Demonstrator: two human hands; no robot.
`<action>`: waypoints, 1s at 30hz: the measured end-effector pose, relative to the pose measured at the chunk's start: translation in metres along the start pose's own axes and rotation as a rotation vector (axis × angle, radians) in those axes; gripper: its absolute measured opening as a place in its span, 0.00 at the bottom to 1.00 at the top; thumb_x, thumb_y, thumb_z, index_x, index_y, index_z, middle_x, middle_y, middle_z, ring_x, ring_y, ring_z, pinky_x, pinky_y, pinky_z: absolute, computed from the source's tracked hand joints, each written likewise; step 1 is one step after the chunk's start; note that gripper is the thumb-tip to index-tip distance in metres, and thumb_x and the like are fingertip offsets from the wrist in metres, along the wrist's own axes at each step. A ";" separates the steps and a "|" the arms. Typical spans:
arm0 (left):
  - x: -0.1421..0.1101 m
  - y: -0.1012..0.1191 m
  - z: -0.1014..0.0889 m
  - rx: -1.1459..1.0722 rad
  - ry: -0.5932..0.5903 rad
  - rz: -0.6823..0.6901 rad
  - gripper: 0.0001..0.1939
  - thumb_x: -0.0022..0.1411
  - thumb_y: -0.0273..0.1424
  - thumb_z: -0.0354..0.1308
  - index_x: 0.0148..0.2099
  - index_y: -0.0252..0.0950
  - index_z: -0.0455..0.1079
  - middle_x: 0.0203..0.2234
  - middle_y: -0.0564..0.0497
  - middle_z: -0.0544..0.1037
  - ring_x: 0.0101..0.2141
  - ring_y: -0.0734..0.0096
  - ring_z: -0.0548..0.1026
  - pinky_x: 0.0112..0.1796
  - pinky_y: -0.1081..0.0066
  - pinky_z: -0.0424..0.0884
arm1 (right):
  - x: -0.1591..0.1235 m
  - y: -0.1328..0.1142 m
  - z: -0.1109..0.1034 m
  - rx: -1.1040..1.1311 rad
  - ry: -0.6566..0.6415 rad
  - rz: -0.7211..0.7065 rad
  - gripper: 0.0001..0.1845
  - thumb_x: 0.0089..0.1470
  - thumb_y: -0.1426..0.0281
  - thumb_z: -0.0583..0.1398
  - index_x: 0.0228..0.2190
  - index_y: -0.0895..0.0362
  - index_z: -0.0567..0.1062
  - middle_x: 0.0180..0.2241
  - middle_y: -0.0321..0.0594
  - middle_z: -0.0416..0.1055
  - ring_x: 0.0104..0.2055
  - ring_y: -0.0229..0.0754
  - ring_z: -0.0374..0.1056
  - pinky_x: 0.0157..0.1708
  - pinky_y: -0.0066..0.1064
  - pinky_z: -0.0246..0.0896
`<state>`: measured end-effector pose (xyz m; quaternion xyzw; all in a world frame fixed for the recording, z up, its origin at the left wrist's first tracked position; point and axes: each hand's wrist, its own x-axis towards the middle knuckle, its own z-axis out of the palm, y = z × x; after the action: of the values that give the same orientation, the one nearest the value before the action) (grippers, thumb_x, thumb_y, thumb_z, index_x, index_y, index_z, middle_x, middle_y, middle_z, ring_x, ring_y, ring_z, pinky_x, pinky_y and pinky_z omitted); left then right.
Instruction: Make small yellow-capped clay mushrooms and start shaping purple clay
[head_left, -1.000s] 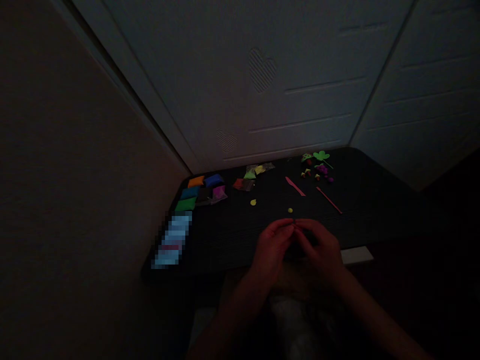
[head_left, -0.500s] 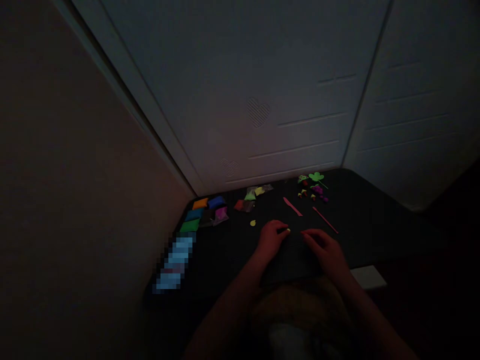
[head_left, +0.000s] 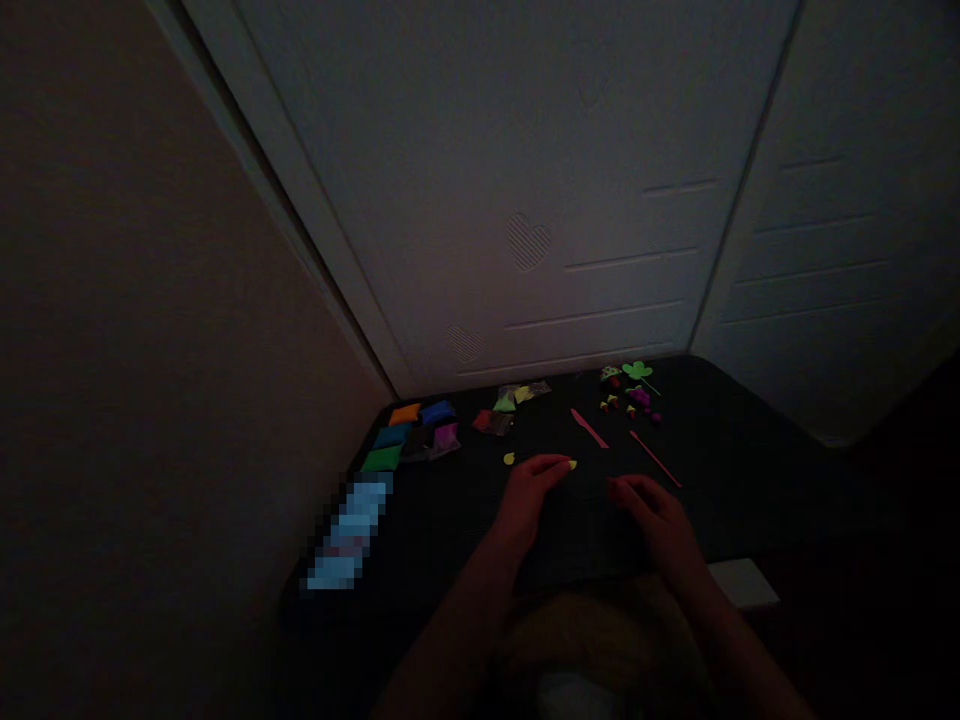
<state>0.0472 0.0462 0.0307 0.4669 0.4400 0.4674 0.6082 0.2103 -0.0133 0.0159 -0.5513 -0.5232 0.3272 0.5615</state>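
Note:
My left hand is over the dark table, thumb and fingers pinched on a small yellow piece of clay. My right hand is a short way to the right, its fingertips pressed together; whether anything small is in them is too dark to tell. Another flat yellow clay piece lies on the table just beyond my left hand. Beyond the gap between the hands is a pink plastic knife. A thin reddish modelling stick rests past my right hand.
Colored clay packets lie at the left, among them an orange packet and a green packet. Small finished-looking shapes, a green flower shape and purple balls, sit at the back right. A pixelated bright object is at the left edge.
My left hand has turned a little, showing more of the yellow piece at its fingertips. My right hand's fingers have drawn closer together. The view has tilted slightly upward.

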 end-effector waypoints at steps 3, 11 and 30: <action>-0.025 0.014 -0.003 -0.205 -0.035 -0.063 0.10 0.53 0.36 0.58 0.36 0.37 0.73 0.35 0.48 0.77 0.39 0.66 0.74 0.41 0.64 0.67 | -0.005 -0.026 0.006 0.021 -0.042 -0.038 0.13 0.53 0.60 0.56 0.32 0.57 0.74 0.32 0.41 0.75 0.36 0.44 0.71 0.35 0.34 0.67; -0.080 0.055 -0.003 -0.877 -0.207 -0.202 0.05 0.56 0.27 0.54 0.32 0.34 0.71 0.30 0.51 0.75 0.33 0.74 0.73 0.41 0.71 0.68 | -0.034 -0.105 0.023 -0.008 -0.163 -0.365 0.05 0.53 0.71 0.57 0.34 0.51 0.71 0.39 0.37 0.72 0.42 0.39 0.69 0.41 0.30 0.65; -0.107 0.070 -0.007 -0.616 -0.223 0.048 0.05 0.47 0.25 0.62 0.31 0.35 0.76 0.32 0.52 0.75 0.35 0.75 0.71 0.37 0.76 0.67 | -0.048 -0.130 0.020 -0.380 -0.123 -0.665 0.09 0.49 0.76 0.60 0.35 0.54 0.70 0.38 0.37 0.72 0.40 0.35 0.69 0.41 0.26 0.65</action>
<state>0.0109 -0.0487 0.1083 0.3197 0.1974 0.5388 0.7540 0.1523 -0.0767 0.1267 -0.4250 -0.7574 0.0568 0.4925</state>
